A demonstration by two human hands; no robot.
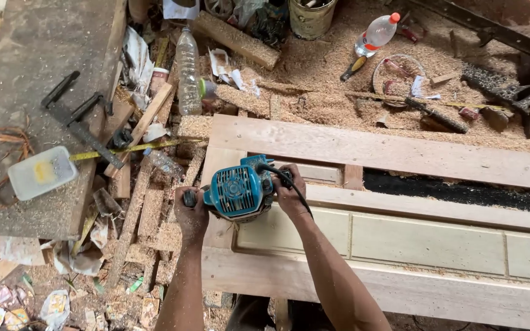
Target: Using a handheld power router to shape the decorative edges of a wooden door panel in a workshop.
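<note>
The teal handheld electric router (238,192) sits at the pale wooden panelled door's (400,245) left end; our left hand (191,211) and right hand (289,191) grip its handles. Most panel edges look untouched.

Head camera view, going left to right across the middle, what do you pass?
White plastic tub → yellow tape measure blade → left hand → teal power router → right hand → pale wooden door frame.
</note>
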